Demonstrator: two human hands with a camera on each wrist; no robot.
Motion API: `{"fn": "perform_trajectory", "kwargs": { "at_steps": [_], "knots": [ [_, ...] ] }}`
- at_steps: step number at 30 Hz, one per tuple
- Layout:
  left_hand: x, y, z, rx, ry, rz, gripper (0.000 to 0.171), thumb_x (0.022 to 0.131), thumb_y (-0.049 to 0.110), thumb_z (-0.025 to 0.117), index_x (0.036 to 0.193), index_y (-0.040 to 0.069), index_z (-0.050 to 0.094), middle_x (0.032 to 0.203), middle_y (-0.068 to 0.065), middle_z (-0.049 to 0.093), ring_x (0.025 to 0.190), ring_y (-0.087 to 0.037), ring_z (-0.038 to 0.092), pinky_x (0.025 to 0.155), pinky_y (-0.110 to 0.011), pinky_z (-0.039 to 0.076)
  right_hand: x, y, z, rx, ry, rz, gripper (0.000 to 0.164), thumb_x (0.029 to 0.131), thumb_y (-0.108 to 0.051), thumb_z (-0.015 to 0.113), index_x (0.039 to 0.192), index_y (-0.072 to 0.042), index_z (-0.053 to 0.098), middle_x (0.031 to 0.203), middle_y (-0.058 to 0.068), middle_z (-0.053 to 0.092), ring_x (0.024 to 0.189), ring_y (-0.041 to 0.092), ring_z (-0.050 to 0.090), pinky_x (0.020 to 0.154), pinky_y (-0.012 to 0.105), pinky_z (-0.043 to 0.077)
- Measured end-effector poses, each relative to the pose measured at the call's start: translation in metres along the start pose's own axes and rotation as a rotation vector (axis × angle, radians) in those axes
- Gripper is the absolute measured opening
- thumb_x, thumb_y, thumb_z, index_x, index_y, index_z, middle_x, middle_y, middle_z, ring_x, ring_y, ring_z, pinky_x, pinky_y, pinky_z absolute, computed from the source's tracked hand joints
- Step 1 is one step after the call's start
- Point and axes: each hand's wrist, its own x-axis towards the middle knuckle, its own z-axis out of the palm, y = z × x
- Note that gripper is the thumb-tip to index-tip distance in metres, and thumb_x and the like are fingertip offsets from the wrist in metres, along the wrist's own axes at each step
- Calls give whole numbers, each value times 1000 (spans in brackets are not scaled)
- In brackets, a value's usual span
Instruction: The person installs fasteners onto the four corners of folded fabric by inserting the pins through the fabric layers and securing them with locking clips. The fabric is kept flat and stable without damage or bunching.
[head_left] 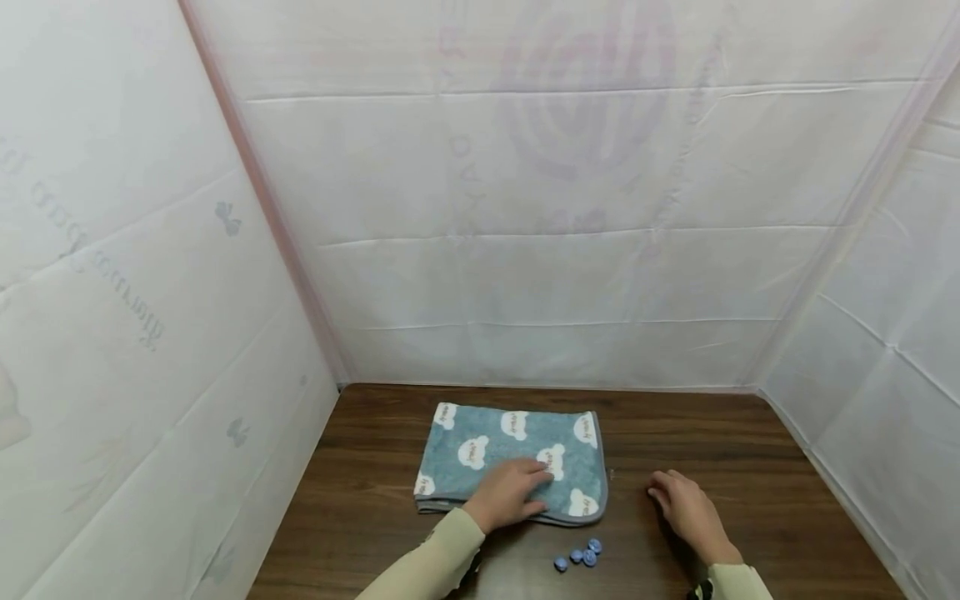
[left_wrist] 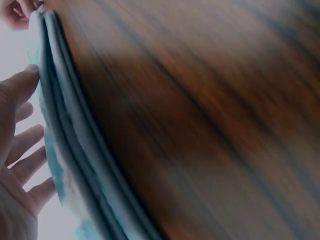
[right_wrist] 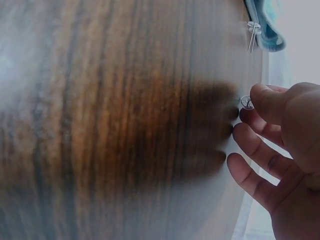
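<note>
A folded blue-green blanket [head_left: 495,483] with white bear-head prints and grey edging lies on the table. My left hand [head_left: 506,493] rests on its near part, fingers spread over the cloth; the left wrist view shows the thumb at the stacked folded edges [left_wrist: 75,125]. To the right of the blanket, my right hand [head_left: 686,510] is low over the table. Between its thumb and index finger it pinches a small clear pin with a round, slotted-looking head [right_wrist: 246,102]. Another clear pin [right_wrist: 254,31] with thin prongs stands near the blanket's corner.
Several small blue round pieces [head_left: 577,556] lie in front of the blanket, between my hands. The dark wood table [head_left: 750,467] meets white fabric walls [head_left: 525,283] at the back and sides.
</note>
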Motion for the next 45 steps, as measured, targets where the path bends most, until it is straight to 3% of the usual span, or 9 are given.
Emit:
{"fn": "perform_trajectory", "kwargs": {
  "at_steps": [9,16,22,29,33,37,40,45],
  "knots": [
    [13,11,11,-31,5,64,47,85,50,61,118,16,63,120,-6,58,111,-19,51,95,-33,42,-1,1,-1,4,9,0,8,82,-13,69,82,-17,63,73,-8,51,61,8,46,50,32,42],
    [15,16,14,-28,-65,10,42,85,51,59,117,24,62,117,0,57,112,-18,50,89,-40,45,1,2,1,10,-2,8,11,80,-10,70,82,-18,63,76,-8,52,64,9,49,52,33,44],
    [19,16,14,-2,-80,-8,33,88,48,57,113,27,64,108,6,57,102,-13,53,82,-38,48,1,2,2,16,17,10,12,80,-9,70,81,-19,63,78,-7,53,65,9,50,52,33,44],
    [18,19,9,27,-150,9,46,88,37,61,132,28,50,126,-1,53,115,-19,48,85,-43,48,-4,4,3,14,92,-22,13,78,-8,71,82,-18,64,78,-6,52,66,12,51,52,36,45],
    [18,20,9,39,-86,49,40,91,30,58,130,27,52,121,3,56,107,-12,52,80,-36,50,-5,6,3,17,119,-24,13,78,-6,71,83,-17,65,79,-6,53,66,12,52,53,36,46],
    [19,20,11,-3,26,61,25,92,24,56,117,23,61,101,9,63,83,-1,55,70,-21,49,-4,7,3,35,112,-9,13,78,-5,71,84,-16,66,79,-5,55,67,11,52,55,36,46],
    [22,20,12,-49,63,24,20,92,21,56,110,21,64,89,11,64,69,4,52,63,-14,46,-2,6,4,48,128,-18,13,77,-5,72,82,-15,66,78,-5,56,67,11,52,56,36,47],
    [24,19,13,-111,68,-76,14,94,29,54,97,24,67,77,16,60,59,11,44,55,-10,42,1,4,6,48,165,-55,15,73,-6,75,77,-15,64,75,-5,56,65,10,52,56,37,47]
  ]
}}
